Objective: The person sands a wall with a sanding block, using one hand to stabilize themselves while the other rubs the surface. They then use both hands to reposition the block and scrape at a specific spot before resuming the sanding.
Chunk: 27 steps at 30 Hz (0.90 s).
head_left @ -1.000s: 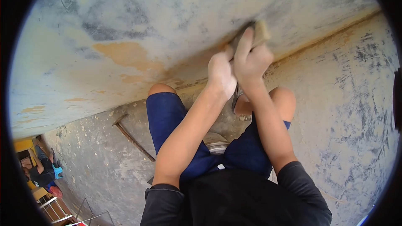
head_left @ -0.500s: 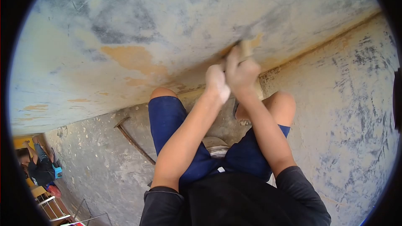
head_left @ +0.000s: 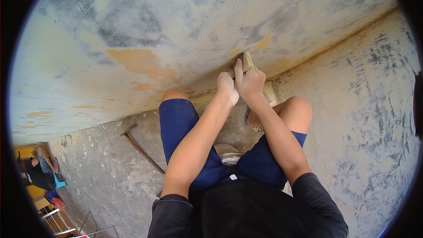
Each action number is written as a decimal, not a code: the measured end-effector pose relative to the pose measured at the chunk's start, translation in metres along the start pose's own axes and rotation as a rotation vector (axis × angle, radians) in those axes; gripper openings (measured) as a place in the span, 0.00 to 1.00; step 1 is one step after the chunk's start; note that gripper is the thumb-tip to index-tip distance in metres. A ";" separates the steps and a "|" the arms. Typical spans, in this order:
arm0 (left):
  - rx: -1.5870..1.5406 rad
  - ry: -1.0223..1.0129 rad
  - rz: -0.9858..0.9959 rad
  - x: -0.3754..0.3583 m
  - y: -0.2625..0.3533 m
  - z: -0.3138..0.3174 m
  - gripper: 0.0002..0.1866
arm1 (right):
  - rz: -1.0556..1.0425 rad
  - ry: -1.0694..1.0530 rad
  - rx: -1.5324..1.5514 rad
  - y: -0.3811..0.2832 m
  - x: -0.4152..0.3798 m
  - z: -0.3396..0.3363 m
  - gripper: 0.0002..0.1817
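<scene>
A pale, block-shaped hand tool [head_left: 247, 61] with a dark edge is against the lower part of the patchy wall [head_left: 189, 22]. My right hand [head_left: 250, 81] is closed round it, one finger stretched along its side. Close beside, my left hand [head_left: 226, 86] is also closed on the tool's near part, its fingers mostly hidden. White dust coats the left hand. Orange-brown bare patches show on the wall around the tool.
A hammer-like tool with a long wooden handle [head_left: 143, 152] lies on the grey floor [head_left: 101, 167] to the left. A round pail-like object [head_left: 228, 154] is between my legs. A second wall [head_left: 352, 119] rises at right. Far left, another person [head_left: 38, 172] sits near a metal frame [head_left: 57, 221].
Both hands and the tool have moved slightly down and left along the wall. The blur on them has gone. The person far left has shifted posture.
</scene>
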<state>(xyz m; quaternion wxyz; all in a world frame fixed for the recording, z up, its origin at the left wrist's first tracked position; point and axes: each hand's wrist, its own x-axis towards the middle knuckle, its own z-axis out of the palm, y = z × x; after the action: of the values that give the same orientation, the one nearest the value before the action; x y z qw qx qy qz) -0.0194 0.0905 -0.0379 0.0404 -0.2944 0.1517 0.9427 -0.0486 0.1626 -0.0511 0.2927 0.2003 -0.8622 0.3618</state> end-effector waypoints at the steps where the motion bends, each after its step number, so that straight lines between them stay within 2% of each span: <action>1: -0.020 0.014 -0.038 -0.005 0.002 0.006 0.17 | -0.033 0.054 -0.024 0.000 0.001 -0.001 0.10; 2: -0.035 0.022 -0.066 -0.006 0.007 0.012 0.17 | -0.070 0.116 -0.041 0.000 0.006 0.003 0.13; 3: 0.043 -0.141 0.001 0.002 0.005 0.008 0.16 | -0.071 0.170 -0.008 -0.011 0.021 -0.009 0.13; 4: 0.043 -0.130 0.001 -0.003 0.008 0.014 0.16 | -0.065 0.163 -0.004 -0.018 0.034 -0.020 0.13; 6: 0.054 -0.327 -0.009 -0.021 0.014 0.034 0.15 | -0.073 0.226 0.046 -0.024 0.053 -0.036 0.12; 8: 0.036 -0.328 -0.056 -0.015 0.011 0.029 0.14 | -0.045 0.203 0.064 -0.019 0.046 -0.030 0.11; 10: 0.060 -0.156 0.054 0.002 -0.002 0.012 0.13 | -0.094 0.172 0.039 0.009 0.020 -0.003 0.12; 11: 0.061 -0.157 0.054 0.009 -0.005 0.005 0.13 | -0.095 0.103 0.008 0.019 0.004 0.004 0.13; 13: -0.063 -0.020 -0.077 0.011 -0.003 0.003 0.13 | -0.070 0.049 -0.042 0.014 0.001 -0.005 0.10; 15: 0.017 -0.108 -0.008 0.005 -0.003 0.017 0.16 | -0.045 -0.003 -0.087 0.006 0.015 -0.010 0.10; 16: 0.093 -0.181 0.052 -0.003 -0.001 0.024 0.19 | -0.008 0.113 0.014 -0.002 0.028 -0.017 0.11; 17: 0.089 -0.170 0.049 -0.008 0.002 0.028 0.19 | 0.032 0.228 0.112 -0.007 0.036 -0.021 0.13; 18: 0.090 -0.182 0.014 -0.010 0.006 0.033 0.20 | 0.040 0.218 0.108 -0.008 0.037 -0.021 0.13; 20: 0.090 -0.201 -0.029 -0.010 0.004 0.032 0.21 | -0.082 0.291 0.085 -0.011 0.041 -0.021 0.12; 21: 0.077 -0.137 0.002 -0.006 0.000 0.025 0.18 | -0.063 0.205 0.024 -0.004 0.032 -0.015 0.12; 22: 0.066 -0.072 0.036 0.000 -0.002 0.018 0.16 | -0.071 0.210 0.024 0.008 0.019 -0.005 0.12; 23: 0.026 -0.020 -0.025 0.010 -0.005 0.005 0.20 | -0.055 0.112 -0.007 0.019 0.001 0.005 0.12; 24: 0.028 -0.021 -0.027 0.013 -0.006 0.000 0.20 | -0.041 0.016 -0.037 0.015 -0.004 0.005 0.12; 26: -0.126 -0.006 -0.069 0.022 -0.007 -0.005 0.19 | -0.047 0.020 -0.067 0.015 0.003 0.003 0.12; 27: -0.125 -0.010 -0.068 0.017 -0.005 0.003 0.19 | -0.032 0.091 -0.002 0.010 0.011 -0.001 0.11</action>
<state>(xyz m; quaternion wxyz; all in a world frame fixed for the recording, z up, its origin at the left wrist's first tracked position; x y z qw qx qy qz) -0.0347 0.0961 -0.0465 0.0549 -0.2966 0.0822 0.9499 -0.0622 0.1691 -0.0484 0.3375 0.1971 -0.8451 0.3648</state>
